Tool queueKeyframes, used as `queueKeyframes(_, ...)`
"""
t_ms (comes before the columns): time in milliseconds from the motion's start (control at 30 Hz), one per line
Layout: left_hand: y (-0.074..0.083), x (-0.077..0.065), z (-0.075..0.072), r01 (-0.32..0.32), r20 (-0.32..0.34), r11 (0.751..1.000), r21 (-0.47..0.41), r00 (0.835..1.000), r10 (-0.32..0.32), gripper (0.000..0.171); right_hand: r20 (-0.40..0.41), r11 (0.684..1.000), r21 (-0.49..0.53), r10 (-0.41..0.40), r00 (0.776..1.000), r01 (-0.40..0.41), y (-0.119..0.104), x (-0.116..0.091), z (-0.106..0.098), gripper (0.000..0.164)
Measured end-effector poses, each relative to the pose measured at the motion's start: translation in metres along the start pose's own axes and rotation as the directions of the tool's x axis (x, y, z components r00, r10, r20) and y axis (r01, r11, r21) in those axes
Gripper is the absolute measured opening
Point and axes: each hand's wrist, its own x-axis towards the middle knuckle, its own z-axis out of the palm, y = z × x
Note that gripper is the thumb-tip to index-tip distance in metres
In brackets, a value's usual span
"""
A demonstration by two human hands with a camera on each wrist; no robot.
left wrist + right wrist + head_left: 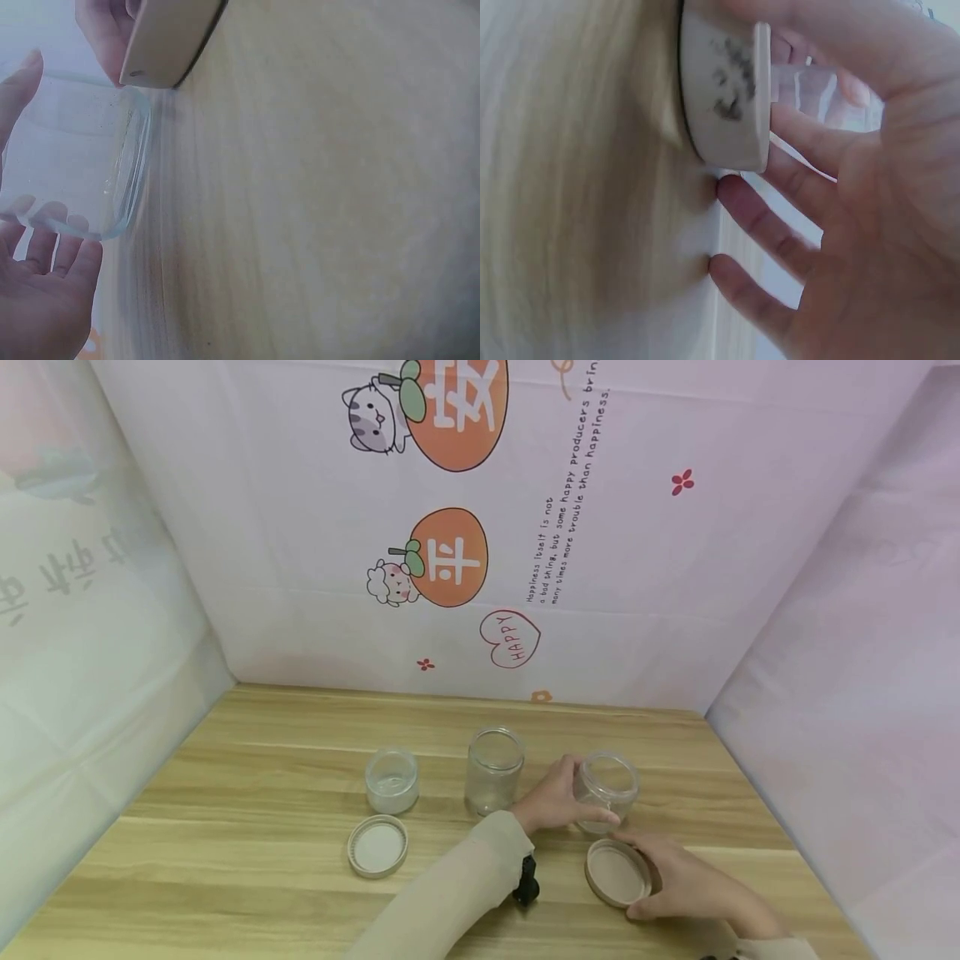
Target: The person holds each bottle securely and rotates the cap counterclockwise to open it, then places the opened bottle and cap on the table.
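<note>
Around the rightmost clear jar (609,777) curls my left hand (555,800), its thumb across the near side and its fingers behind. The left wrist view shows this jar (71,150) between thumb and fingers, its base close to the tabletop. Just in front of it lies a round beige lid (617,874), inner side up. My right hand (686,881) holds this lid at its right edge between thumb and fingers. In the right wrist view, the lid (724,97) has a dark print on its side, and two fingertips rest on the wood.
A tall clear jar (493,777) stands left of my left hand. Farther left is a short clear jar (392,785), with another lid (377,847) lying inner side up before it. Printed white cloth walls (637,610) border the wooden table (225,843) at the back and sides.
</note>
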Motion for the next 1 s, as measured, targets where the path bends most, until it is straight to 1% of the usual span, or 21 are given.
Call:
queueKeyframes(167, -0.0017, 0.001, 0.0004, -0.002, -0.008, 1.0, -0.006, 1.0, 0.002, 0.087, -0.018, 1.0, -0.003, -0.015, 1.0, 0.015, -0.0013, 0.0013, 0.0013, 0.091)
queueKeyframes(367, -0.0028, 0.0017, 0.0017, -0.014, -0.012, 1.0, -0.008, 1.0, 0.014, 0.09, -0.012, 1.0, 0.004, 0.004, 1.0, -0.004, -0.0035, 0.0002, 0.0014, 0.09)
queueKeyframes(467, -0.0023, 0.0016, 0.002, -0.019, -0.02, 1.0, 0.024, 1.0, 0.019, 0.092, -0.011, 1.0, 0.012, 0.006, 1.0, -0.006, -0.0047, -0.0005, 0.0016, 0.09)
queueKeyframes(600, -0.0011, 0.0007, 0.0014, -0.009, -0.034, 0.998, 0.068, 0.999, 0.011, 0.098, -0.007, 0.999, 0.03, 0.01, 1.0, -0.01, -0.0057, 0.0003, 0.0022, 0.091)
queueKeyframes(733, 0.0006, -0.0005, 0.0005, -0.012, -0.035, 0.997, 0.075, 0.999, 0.014, 0.105, -0.003, 0.998, 0.053, 0.02, 1.0, -0.02, -0.0058, 0.0, 0.0017, 0.09)
queueKeyframes(833, 0.0023, -0.0022, -0.0004, -0.013, -0.022, 0.996, 0.093, 1.0, 0.015, 0.108, -0.007, 0.997, 0.074, 0.026, 1.0, -0.026, -0.0058, -0.0011, -0.0001, 0.082)
queueKeyframes(1000, 0.0049, -0.0049, -0.002, -0.024, 0.005, 0.989, 0.144, 1.0, 0.024, 0.107, -0.035, 0.993, 0.118, 0.004, 0.999, 0.0, -0.0068, 0.0004, -0.0064, 0.06)
